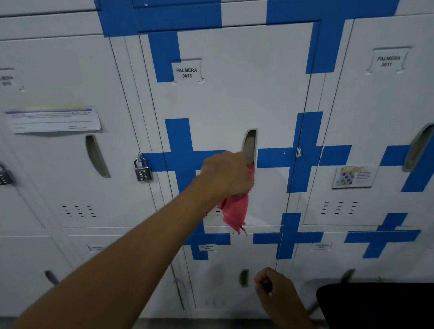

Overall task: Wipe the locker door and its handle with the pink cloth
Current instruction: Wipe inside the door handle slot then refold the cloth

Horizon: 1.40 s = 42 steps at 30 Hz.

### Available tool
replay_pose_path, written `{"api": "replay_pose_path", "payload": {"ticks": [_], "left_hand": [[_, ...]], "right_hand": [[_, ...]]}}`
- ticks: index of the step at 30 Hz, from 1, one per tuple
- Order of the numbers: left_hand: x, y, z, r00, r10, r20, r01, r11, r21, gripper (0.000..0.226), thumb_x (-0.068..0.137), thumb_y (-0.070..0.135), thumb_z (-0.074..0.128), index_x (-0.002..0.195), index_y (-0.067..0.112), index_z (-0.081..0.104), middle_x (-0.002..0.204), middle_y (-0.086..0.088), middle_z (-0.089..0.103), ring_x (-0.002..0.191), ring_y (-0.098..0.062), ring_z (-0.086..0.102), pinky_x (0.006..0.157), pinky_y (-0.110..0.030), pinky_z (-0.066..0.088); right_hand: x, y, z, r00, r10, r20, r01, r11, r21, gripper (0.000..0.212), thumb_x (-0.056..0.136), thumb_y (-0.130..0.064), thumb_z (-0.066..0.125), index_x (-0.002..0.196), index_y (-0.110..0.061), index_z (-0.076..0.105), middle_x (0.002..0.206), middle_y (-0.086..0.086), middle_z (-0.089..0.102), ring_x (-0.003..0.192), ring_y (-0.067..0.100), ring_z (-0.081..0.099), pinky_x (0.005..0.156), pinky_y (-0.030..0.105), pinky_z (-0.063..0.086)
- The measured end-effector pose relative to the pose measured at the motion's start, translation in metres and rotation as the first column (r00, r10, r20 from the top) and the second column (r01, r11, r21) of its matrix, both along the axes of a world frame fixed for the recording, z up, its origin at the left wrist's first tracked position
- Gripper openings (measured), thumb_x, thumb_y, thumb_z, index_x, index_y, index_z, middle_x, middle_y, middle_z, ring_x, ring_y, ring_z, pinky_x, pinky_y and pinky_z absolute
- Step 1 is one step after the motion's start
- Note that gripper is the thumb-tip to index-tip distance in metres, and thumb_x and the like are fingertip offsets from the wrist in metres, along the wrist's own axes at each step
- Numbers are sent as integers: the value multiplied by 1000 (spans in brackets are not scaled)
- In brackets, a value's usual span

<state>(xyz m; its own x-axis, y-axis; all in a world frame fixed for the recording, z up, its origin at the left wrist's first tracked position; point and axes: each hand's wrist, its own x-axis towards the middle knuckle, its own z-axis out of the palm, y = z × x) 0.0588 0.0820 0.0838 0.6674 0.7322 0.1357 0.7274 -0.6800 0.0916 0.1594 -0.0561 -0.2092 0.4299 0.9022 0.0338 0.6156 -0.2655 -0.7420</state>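
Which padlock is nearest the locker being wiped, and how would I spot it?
Start at the white locker door labelled PALMERA 0015, where the left hand holds the pink cloth at the handle recess. Go left along the horizontal blue tape to the door's edge. The silver push-button padlock hangs there; the other padlock is darker, far left.

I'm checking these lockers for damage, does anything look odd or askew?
No damage shows. Oddities: blue tape crosses cover the doors, some slanted, and the paper notice on the left locker sits crooked. The left hand holds the pink cloth at door 0015's handle.
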Motion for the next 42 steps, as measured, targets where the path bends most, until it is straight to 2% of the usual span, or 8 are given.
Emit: {"api": "replay_pose_path", "payload": {"ticks": [7, 13, 17, 23, 26, 32, 36, 42], "left_hand": [[11, -10, -8, 995, 54, 79, -52, 998, -35, 19, 100, 31, 63, 113, 17, 66, 85, 2, 57, 77, -17, 55, 65, -32, 41], [3, -3, 14, 997, -23, 68, 30, 994, -109, 14, 96, 29, 64, 87, 18, 62, 82, 0, 65, 79, -22, 65, 67, -33, 51], [-17, -8, 8, 979, -99, 177, 47, 960, 275, 13, 99, 27, 64, 111, 26, 67, 96, 4, 68, 84, -22, 67, 71, -36, 52], [-12, -14, -15, 957, -95, -275, 215, 867, 449, 54, 102, 34, 69, 147, 13, 45, 119, -8, 65, 95, -26, 66, 100, -42, 52], [0, -14, -24, 949, -76, -306, 200, 895, 398, 66, 92, 45, 81, 140, 10, 52, 105, -3, 68, 85, -19, 63, 86, -35, 53], [-1, -5, -3, 965, -128, -230, 181, 957, 225, 24, 101, 27, 69, 123, 20, 66, 105, 0, 70, 90, -20, 67, 76, -34, 57], [-9, 10, 14, 948, -196, -249, 208, 978, 23, 33, 104, 26, 62, 136, 26, 59, 105, 1, 61, 100, -25, 61, 82, -37, 49], [-9, 10, 11, 945, -193, -266, 220, 972, 77, 30, 104, 30, 59, 134, 29, 61, 108, 2, 66, 103, -23, 65, 81, -37, 50]], "right_hand": [[-4, 6, -5, 998, -25, 59, 22, 998, 58, 41, 93, -8, 67, 73, -35, 45, 66, -19, 49, 84, -23, 56, 70, 9, 45], [-6, -1, 1, 997, -8, 79, 10, 999, -33, 29, 95, -11, 65, 78, -30, 51, 72, -16, 54, 66, 0, 56, 73, 9, 47], [-4, -2, 4, 999, -35, 30, 36, 999, -20, 11, 97, -15, 63, 86, -19, 60, 77, -11, 61, 70, 5, 60, 68, 10, 47], [-10, 5, 1, 988, -143, -65, 144, 990, 5, 6, 95, -19, 69, 97, -13, 67, 85, -5, 68, 74, 5, 62, 76, 15, 53], [-12, 11, 19, 967, -218, -131, 231, 968, 101, 7, 93, -17, 70, 98, -12, 68, 87, 0, 70, 81, 12, 67, 77, 24, 56], [-11, 37, 144, 970, -229, -81, 235, 800, 552, 19, 100, -25, 63, 118, -20, 62, 100, -10, 65, 88, 0, 63, 70, 11, 47], [-12, 70, 196, 954, -126, -271, 243, 854, 459, 23, 100, -29, 62, 118, -16, 66, 103, -6, 69, 92, 8, 66, 78, 17, 51], [-26, 73, 190, 767, -24, -641, 359, 844, 398, 13, 101, -29, 60, 97, -21, 69, 95, 4, 75, 95, 22, 72, 83, 31, 60]]}}
